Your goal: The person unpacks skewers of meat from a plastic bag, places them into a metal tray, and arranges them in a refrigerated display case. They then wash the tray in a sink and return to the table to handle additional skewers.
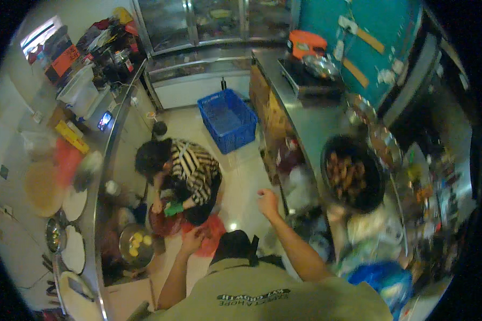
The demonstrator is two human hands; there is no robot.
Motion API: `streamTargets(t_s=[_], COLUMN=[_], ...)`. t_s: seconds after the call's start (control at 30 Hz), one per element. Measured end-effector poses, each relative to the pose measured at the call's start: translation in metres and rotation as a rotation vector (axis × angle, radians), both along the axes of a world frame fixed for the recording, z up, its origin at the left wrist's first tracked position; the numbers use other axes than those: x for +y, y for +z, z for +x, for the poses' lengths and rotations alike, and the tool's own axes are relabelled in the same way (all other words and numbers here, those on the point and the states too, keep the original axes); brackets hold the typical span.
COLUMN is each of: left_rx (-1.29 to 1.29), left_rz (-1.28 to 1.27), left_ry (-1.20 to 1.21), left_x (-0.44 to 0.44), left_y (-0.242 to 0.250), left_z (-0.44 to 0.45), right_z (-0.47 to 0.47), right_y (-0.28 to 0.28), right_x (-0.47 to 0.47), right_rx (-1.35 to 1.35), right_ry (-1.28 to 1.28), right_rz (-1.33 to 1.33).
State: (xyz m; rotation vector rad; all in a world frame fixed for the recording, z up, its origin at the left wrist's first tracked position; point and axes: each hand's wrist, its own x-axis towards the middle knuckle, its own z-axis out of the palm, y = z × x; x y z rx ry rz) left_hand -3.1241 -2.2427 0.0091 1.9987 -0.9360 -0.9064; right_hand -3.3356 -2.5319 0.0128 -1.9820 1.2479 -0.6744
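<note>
My left hand (194, 240) hangs low, in front of a red plastic bag (212, 232) on the floor. Its fingers are blurred, and I cannot tell whether they touch the bag. Over the pale floor, my right hand (268, 204) is curled into a loose fist with nothing visible in it. Ahead, a person in a striped top (199, 168) crouches over a dark red bag (164, 220), with something green at one hand. To the left of my left hand stands a metal bowl (136, 257) holding several yellow pieces.
A blue plastic crate (229, 120) sits on the floor ahead. The right steel counter (305, 124) bears a black pan (351, 174) of brown food and a cooktop (309, 78). Plates (73, 248) and a lit phone (104, 121) line the left counter. A glass-doored cabinet (219, 24) spans the back.
</note>
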Motion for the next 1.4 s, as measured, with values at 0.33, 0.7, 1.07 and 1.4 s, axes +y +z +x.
streamTargets(t_s=[0.33,0.7,1.07,1.4], left_rx=[-0.11,-0.047,0.444,0.295], left_rz=[-0.089,-0.067,0.084,0.238], left_ry=[0.156,0.179,0.654,0.414], left_x=[-0.293,-0.54,-0.655,-0.826], left_y=[-0.031,0.005,-0.138,-0.217], left_z=[0.141,0.293,0.435,0.483], right_z=[0.213,0.31,0.419,0.468], right_y=[-0.07,-0.186,-0.31,-0.41], right_x=[-0.328,-0.555,-0.697,-0.755], right_rx=[-0.065,-0.231,0.689,0.112], right_ry=[0.059,-0.174,0.135,-0.536], right_rz=[0.111,1.069,0.721,1.322])
